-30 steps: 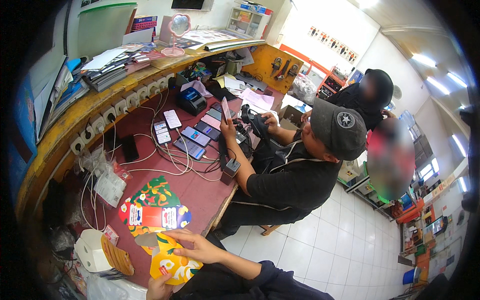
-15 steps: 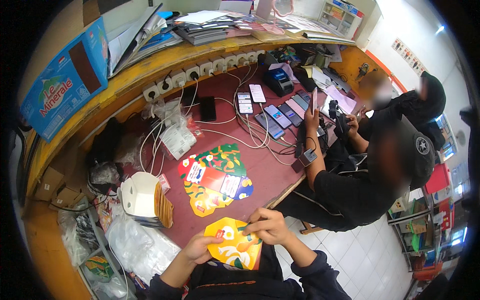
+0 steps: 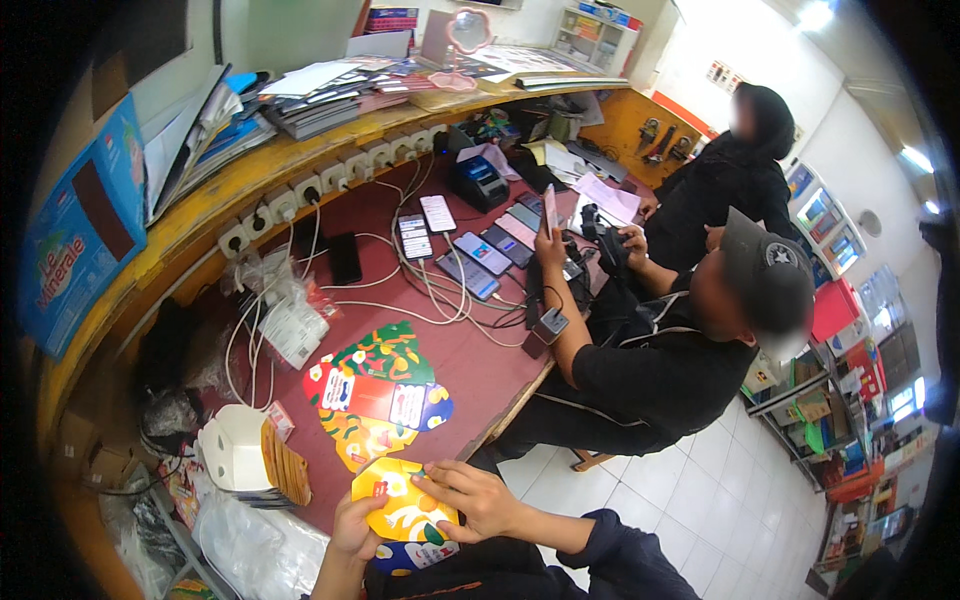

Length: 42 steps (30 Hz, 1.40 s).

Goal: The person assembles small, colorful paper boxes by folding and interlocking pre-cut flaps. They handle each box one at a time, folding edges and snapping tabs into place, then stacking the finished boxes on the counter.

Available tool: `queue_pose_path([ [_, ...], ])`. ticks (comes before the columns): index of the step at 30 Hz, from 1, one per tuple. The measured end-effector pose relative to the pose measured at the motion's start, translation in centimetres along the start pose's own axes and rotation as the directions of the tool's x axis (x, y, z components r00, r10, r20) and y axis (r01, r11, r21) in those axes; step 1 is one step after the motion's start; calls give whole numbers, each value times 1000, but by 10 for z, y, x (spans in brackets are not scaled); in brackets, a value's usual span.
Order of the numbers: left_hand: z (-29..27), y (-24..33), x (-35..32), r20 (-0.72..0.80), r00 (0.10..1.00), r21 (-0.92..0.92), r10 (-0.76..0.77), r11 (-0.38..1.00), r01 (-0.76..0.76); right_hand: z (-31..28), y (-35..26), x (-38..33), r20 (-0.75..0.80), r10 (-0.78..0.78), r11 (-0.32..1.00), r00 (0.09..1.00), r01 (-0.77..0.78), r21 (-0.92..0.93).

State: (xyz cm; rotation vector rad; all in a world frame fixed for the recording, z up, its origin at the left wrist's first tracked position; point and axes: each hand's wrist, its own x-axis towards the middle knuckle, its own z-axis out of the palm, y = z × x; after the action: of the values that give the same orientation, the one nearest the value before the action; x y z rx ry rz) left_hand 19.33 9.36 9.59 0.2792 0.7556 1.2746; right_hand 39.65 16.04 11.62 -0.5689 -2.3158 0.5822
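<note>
At the near edge of the tabletop (image 3: 480, 373), the left hand (image 3: 354, 526) and right hand (image 3: 480, 502) pinch opposite sides of a yellow patterned card (image 3: 405, 508), its long axis running roughly outward, yellow end away, blue end toward the body.

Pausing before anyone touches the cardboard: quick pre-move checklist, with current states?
1. Left hand gripping the yellow printed cardboard piece: ok, at its left side.
2. Right hand on the piece: ok, at its right side.
3. Piece clear of the flat multicoloured printed cardboard on the dark-red table: cannot tell, edges meet in this view.
4. Folds underneath the piece: cannot tell, hidden.
5. Nested white-lined cardboard boxes clear of both hands: ok, off to the left.
6. Seated co-worker in a black shirt clear of the piece: ok.
</note>
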Motion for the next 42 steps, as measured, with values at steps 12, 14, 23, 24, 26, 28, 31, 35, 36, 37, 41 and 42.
queue_pose_path([
  [12, 1, -24, 39, 453, 887, 657, 93, 637, -403, 19, 26, 18, 52, 545, 677, 837, -476, 562],
  [14, -2, -25, 37, 284, 947, 241, 152, 944, -224, 29, 19, 11, -64, 490, 777, 869, -403, 483],
  [23, 6, -10, 35, 72, 997, 443, 41, 894, -68, 29, 10, 1, 7, 305, 914, 952, -295, 279],
  [24, 11, -8, 34, 72, 997, 456, -22, 890, -13, 32, 12, 0, 30, 370, 876, 928, -360, 320],
  [26, 24, -2, 29, 30, 990, 534, -138, 839, 101, 44, 23, -3, 77, 419, 832, 905, -416, 367],
  [28, 39, 0, 10, 284, 931, 615, 229, 701, -361, 58, 43, -8, 46, 586, 590, 809, -465, 660],
  [31, 44, 18, -26, 537, 675, 747, 506, 86, -660, 57, 77, -21, -84, 811, 530, 578, -668, 522],
  [35, 27, 32, -19, 524, 552, 814, 649, -190, -549, 15, 106, -16, -244, 936, 259, 253, -29, 965],
  [36, 20, 33, -13, 473, 610, 849, 635, -144, -508, -1, 110, -10, -364, 906, 356, 216, 78, 931],
  [37, 15, 32, -5, 428, 657, 876, 620, -105, -471, -15, 110, -5, -358, 921, 362, 156, -3, 932],
  [41, 1, 28, 12, 514, 662, 853, 546, -244, -461, -32, 83, 10, -196, 848, 312, 493, -165, 936],
  [42, -1, 28, 14, 552, 651, 828, 521, -251, -502, -27, 72, 12, -25, 838, 224, 545, -302, 927],
])
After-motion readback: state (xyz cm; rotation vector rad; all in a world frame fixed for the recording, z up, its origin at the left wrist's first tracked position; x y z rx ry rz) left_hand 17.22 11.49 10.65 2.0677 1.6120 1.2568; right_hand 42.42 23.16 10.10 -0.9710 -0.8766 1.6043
